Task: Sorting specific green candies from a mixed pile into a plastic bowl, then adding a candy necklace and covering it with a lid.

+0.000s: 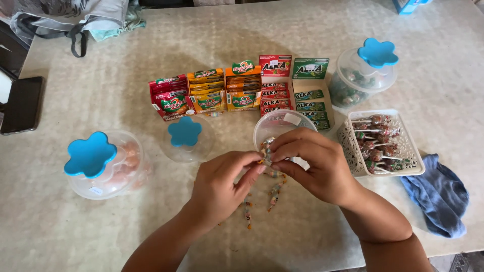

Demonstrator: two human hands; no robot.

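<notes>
Two forearms enter from the bottom edge. The left hand (219, 184) and the right hand (315, 163) meet over the middle of the desk (75, 236), each with its fingers pinched on the same strip of small wrapped candies (265, 152): the left fingers (252, 168) grip from below and the side, the right fingers (282, 151) curl over the top. The strip's upper end lies between the two hands, just in front of an open clear tub (282, 126); loose lengths of it, or of like strips (275, 194), trail on the desk between the wrists.

As a judgement, the hands appear to be parting or folding the strip at a seam. This goes best with the pinches close on either side of one joint and the pull kept short, so that the wrappers do not tear.

Left of the hands stands a lidded clear jar with a blue flower knob (91, 153), and beside it a smaller clear lid with a like knob (185, 132). To the right sit a white lattice basket (348, 138) of lollipops (375, 143) and a blue cloth (438, 194).

Farther back stand a row of sweet packets in red, orange and green display cartons (242, 88), another lidded jar (363, 73), a dark phone (22, 103) at the left edge, and a grey bag (70, 20).
</notes>
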